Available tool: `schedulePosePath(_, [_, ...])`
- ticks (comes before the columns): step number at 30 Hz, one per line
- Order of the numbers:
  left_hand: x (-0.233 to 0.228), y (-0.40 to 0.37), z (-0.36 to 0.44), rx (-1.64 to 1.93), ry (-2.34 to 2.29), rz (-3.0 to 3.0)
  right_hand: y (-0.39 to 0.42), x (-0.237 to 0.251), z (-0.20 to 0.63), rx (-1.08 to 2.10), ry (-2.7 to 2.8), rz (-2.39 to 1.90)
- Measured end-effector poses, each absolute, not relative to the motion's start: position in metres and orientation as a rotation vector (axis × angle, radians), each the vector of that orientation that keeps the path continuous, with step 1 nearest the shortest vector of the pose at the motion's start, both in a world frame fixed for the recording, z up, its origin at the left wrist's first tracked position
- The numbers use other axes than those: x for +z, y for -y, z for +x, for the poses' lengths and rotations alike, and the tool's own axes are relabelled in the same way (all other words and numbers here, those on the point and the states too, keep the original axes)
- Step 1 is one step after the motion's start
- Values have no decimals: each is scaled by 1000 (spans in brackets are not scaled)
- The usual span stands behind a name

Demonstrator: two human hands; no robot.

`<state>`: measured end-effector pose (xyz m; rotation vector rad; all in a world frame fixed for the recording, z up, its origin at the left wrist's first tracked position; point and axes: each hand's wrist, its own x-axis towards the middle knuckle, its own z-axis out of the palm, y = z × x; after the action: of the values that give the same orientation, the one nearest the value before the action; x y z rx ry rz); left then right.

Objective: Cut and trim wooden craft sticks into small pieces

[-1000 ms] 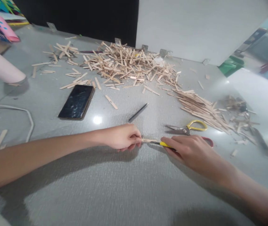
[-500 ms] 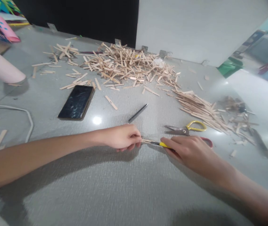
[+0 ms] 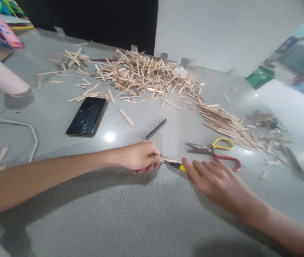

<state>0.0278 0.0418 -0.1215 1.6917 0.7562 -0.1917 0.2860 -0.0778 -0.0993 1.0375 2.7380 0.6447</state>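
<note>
A wooden stick point(image 3: 167, 160) lay flat on the grey table point(image 3: 130, 214), low in the middle of the view, in the narrow gap between the person's two hands. The left hand point(image 3: 139, 157) reached in from the left with its fingers curled shut, pinching the stick's left end between thumb and fingertips. The right hand point(image 3: 214, 176) came in from the lower right and was closed on a yellow-handled cutter point(image 3: 180, 166), index finger stretched along its back; the cutter's dark tip met the stick just beside the left hand's fingertips. Only a short pale piece of the stick showed between the pinching fingers and the blade.

Just behind the right hand lay a pair of scissors point(image 3: 216, 150) with one yellow loop and one red loop, blades pointing left. A dark pen point(image 3: 156, 128) lay behind the left hand, tilted. Farther left rested a black phone point(image 3: 87, 116), face up, its screen dark. A big loose heap of sticks point(image 3: 143, 75) spread along the far side of the table, and a tidier bundle of sticks point(image 3: 226, 123) lay to the right, behind the scissors. A white cable point(image 3: 20, 125) curved along the table's left edge
</note>
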Motion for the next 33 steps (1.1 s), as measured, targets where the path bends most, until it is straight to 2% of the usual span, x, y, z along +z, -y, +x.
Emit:
schedulePosePath(9, [-125, -42, 28, -179, -746, 1705, 79, -101, 288, 632, -2760, 1074])
schedulePosePath(16, [-122, -36, 28, -129, -754, 1765, 57, -100, 301, 229, -2700, 1095])
schedulePosePath(20, [-124, -36, 28, -105, -720, 1796, 48, -100, 303, 118, -2649, 1136])
schedulePosePath(23, [-128, -36, 28, -91, -697, 1825, 58, -101, 294, 186, -2589, 1177])
schedulePosePath(29, [-133, -32, 27, -35, -678, 1916, 86, -104, 269, 553, -2497, 1214])
schedulePosePath(33, [-131, -30, 28, 7, -674, 1975, 82, -112, 273, 579, -2476, 1209])
